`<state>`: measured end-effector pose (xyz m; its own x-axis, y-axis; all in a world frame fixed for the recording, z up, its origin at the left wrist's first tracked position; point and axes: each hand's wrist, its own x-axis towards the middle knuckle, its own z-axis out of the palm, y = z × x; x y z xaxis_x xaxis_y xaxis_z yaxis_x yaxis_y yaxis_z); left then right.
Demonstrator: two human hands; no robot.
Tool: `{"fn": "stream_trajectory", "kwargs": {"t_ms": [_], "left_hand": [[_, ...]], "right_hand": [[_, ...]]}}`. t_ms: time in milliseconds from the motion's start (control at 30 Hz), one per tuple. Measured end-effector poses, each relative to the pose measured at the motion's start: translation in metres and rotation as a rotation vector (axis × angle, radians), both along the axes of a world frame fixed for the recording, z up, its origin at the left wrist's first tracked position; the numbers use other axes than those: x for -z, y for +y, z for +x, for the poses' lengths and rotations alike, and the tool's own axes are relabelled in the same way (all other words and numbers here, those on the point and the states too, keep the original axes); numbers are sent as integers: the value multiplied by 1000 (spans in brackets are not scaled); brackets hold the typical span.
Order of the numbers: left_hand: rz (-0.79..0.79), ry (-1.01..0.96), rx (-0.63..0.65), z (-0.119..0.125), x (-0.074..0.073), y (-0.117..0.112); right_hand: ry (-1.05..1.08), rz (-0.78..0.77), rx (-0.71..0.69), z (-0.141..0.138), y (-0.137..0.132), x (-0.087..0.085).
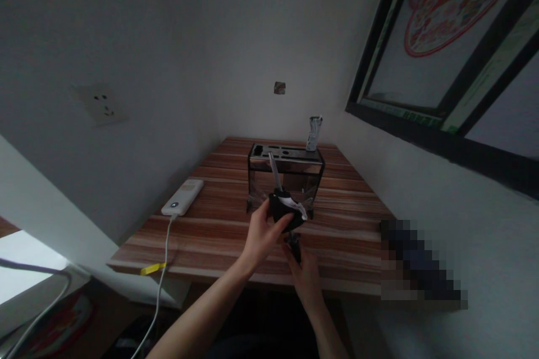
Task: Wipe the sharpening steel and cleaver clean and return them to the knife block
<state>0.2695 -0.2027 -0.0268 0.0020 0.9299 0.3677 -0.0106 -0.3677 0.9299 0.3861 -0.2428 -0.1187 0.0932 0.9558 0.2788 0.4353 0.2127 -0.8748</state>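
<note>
At a striped brown wooden tabletop (pixel 345 241)
Left hand (pixel 260 231) pinches a black-and-white piece (pixel 278 211) with grey rod (pixel 275 171), before a clear black-framed box (pixel 298 167); right hand (pixel 306 272) grips a small black part (pixel 295 250) below.

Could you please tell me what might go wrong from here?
The slim grey rod on the black part in the left hand could knock the black-framed rectangular box. A bump might topple the upright grey piece at the box's top right end. The white cable hanging past the striped brown table could snag, dragging the white rectangular device.
</note>
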Motion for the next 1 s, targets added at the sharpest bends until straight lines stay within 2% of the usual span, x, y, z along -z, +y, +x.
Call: {"fn": "stream_trajectory", "kwargs": {"t_ms": [133, 300, 533, 733, 1000], "left_hand": [[8, 88, 5, 4, 13, -4], [-43, 6, 35, 9, 23, -9], [-33, -83, 46, 13, 32, -15], [-50, -118, 21, 16, 37, -14], [-17, -94, -97, 15, 46, -19]], "right_hand": [[-16, -21, 12, 1, 0, 0], [-18, -3, 14, 1, 0, 0], [-66, 28, 26, 2, 0, 2], [-58, 12, 6, 3, 2, 4], [-65, 8, -23, 2, 1, 4]]}}
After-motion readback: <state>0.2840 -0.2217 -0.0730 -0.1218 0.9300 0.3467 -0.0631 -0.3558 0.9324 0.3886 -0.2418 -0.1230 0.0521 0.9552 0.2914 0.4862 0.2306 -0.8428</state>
